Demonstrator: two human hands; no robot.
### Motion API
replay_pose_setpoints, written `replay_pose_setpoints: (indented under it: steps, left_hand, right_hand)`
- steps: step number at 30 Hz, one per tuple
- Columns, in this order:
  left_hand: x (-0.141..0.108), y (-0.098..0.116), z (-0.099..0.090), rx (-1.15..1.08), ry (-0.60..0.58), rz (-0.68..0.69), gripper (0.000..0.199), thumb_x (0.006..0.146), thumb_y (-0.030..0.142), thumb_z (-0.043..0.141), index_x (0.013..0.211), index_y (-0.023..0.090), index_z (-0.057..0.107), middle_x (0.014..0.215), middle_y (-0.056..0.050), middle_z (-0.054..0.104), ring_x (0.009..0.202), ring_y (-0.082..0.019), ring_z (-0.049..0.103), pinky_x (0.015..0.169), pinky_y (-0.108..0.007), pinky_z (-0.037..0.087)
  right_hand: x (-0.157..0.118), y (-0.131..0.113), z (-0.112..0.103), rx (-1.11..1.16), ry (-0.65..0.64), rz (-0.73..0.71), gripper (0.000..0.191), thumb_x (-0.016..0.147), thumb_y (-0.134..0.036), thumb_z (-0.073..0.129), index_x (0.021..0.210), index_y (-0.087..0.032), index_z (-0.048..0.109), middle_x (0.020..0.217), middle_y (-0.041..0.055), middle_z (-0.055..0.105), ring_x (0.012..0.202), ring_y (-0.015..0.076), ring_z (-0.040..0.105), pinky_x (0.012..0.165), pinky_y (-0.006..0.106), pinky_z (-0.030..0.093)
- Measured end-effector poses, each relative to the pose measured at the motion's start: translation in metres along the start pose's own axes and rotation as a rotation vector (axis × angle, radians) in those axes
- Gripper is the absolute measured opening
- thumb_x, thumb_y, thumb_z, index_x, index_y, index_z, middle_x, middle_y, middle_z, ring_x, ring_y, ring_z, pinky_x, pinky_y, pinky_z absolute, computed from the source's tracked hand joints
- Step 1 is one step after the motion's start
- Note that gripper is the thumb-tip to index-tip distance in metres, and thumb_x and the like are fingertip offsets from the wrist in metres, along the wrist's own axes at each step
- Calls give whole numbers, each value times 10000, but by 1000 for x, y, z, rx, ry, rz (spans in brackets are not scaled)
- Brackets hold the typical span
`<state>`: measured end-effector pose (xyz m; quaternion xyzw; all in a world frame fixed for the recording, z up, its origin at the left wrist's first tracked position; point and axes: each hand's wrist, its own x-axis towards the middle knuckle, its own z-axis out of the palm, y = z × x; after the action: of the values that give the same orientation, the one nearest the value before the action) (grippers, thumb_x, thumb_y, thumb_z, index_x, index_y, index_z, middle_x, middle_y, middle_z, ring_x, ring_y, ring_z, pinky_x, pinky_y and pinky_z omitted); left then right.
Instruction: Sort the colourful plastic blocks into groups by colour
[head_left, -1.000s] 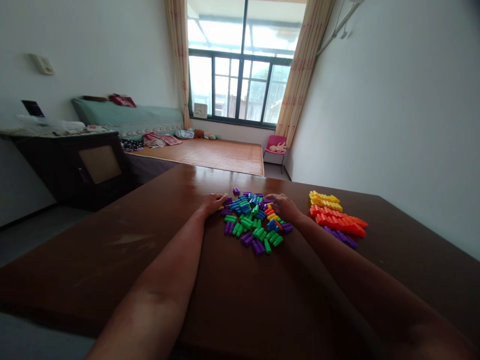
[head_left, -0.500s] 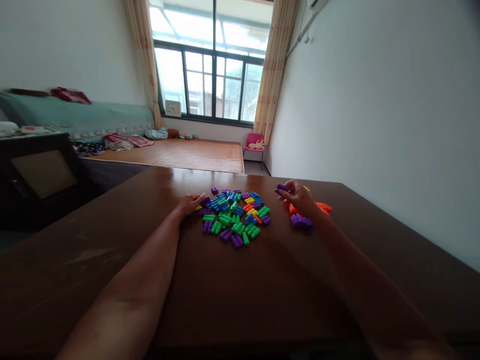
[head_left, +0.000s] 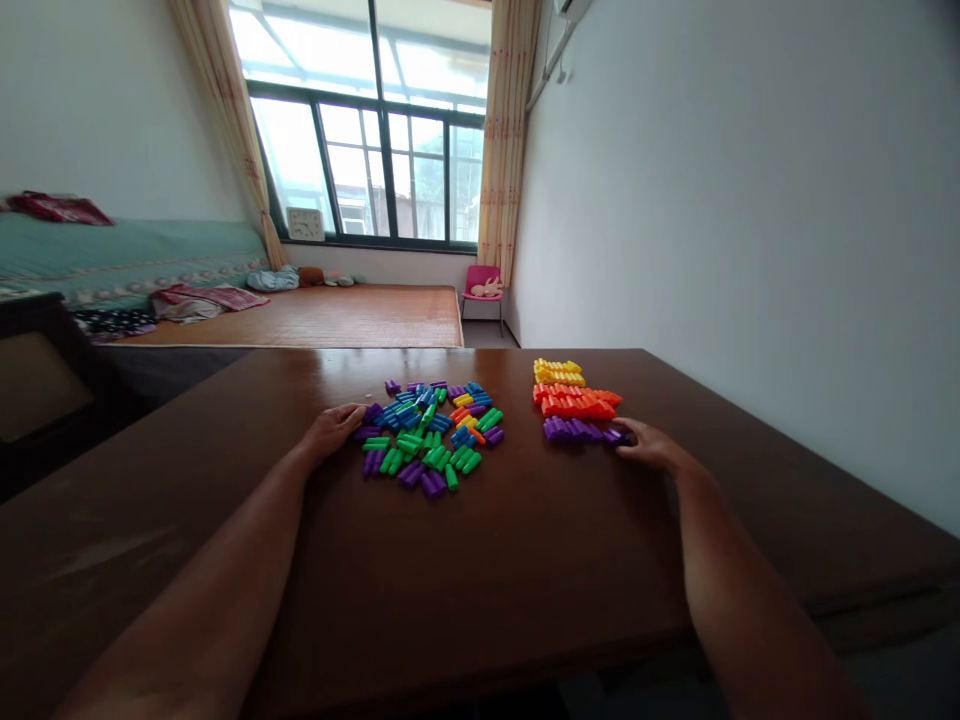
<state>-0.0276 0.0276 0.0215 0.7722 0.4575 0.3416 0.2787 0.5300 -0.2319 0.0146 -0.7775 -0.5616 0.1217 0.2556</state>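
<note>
Several purple, green, blue, yellow and orange plastic pieces form a loose pile [head_left: 431, 435] on the brown table. At the pile's left edge rests my left hand [head_left: 335, 430], its fingers closed at a purple piece [head_left: 373, 412]. To the right lie rows of pieces: yellow [head_left: 559, 373] at the back, orange [head_left: 576, 402] in the middle, purple [head_left: 577, 431] nearest me. My right hand [head_left: 649, 445] is at the right end of the purple row, with thumb and fingers round a purple piece [head_left: 615, 438].
The brown table [head_left: 465, 570] spans the foreground. Beyond it stand a bed [head_left: 360, 315] with cloths on it and a pink chair [head_left: 482, 275]. A dark cabinet [head_left: 37, 370] is at the left, a white wall [head_left: 720, 200] at the right.
My right hand has moved right and down to the end of the purple row, bringing purple pieces there. The view has turned right, and my left hand remains beside the pile.
</note>
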Motion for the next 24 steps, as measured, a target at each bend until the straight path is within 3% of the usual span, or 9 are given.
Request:
replay_pose_setpoints:
  steps: [3, 8, 11, 14, 16, 19, 24]
  left_hand:
    - [-6, 8, -4, 4, 22, -7, 663, 711, 731, 490, 969, 181, 756, 972, -53, 755, 941, -273, 662, 853, -312, 501]
    - [-11, 16, -5, 0, 33, -13, 627, 723, 696, 489, 941, 172, 755, 966, -56, 754, 914, -262, 666, 844, -307, 504]
    - [-10, 13, -3, 2, 38, -6, 624, 727, 699, 492, 937, 174, 757, 966, -57, 755, 921, -263, 667, 852, -311, 502]
    - [-9, 10, -2, -6, 42, -8, 647, 719, 717, 496, 953, 173, 755, 974, -58, 756, 936, -269, 663, 861, -321, 499]
    - [-10, 11, -2, -8, 45, -10, 668, 710, 737, 490, 953, 173, 754, 977, -59, 756, 948, -277, 659, 863, -328, 498]
    - [-11, 13, -3, -2, 47, -15, 695, 697, 763, 478, 935, 171, 756, 974, -62, 756, 959, -284, 654, 860, -330, 497]
    - [-11, 13, -3, 10, 41, 5, 666, 719, 740, 472, 921, 173, 757, 966, -57, 756, 943, -272, 658, 840, -308, 498]
  right_hand:
    - [-3, 1, -5, 143, -88, 29, 664, 644, -310, 700, 1282, -171, 576, 1222, 125, 639, 996, 247, 646, 861, 340, 514]
    - [-11, -12, -20, 164, -117, 69, 504, 644, -327, 706, 1116, -157, 655, 985, 97, 704, 893, 244, 654, 797, 342, 521]
    - [-20, -40, -24, 238, -73, -89, 479, 684, -364, 700, 1124, -182, 651, 998, 74, 682, 893, 221, 637, 792, 326, 517]
    - [-28, -75, -15, 246, -228, -320, 481, 720, -392, 696, 1162, -213, 640, 972, 47, 660, 835, 189, 619, 744, 302, 516]
    - [-30, -91, -3, 191, -300, -375, 479, 698, -382, 720, 1139, -210, 646, 930, 38, 654, 768, 176, 608, 694, 298, 511]
    - [-28, -100, 10, 91, -243, -365, 439, 677, -353, 733, 1076, -193, 646, 909, 34, 644, 727, 168, 592, 675, 304, 498]
    - [-22, -94, 15, 18, -151, -390, 356, 664, -397, 749, 941, -197, 650, 893, 28, 629, 700, 158, 560, 643, 292, 468]
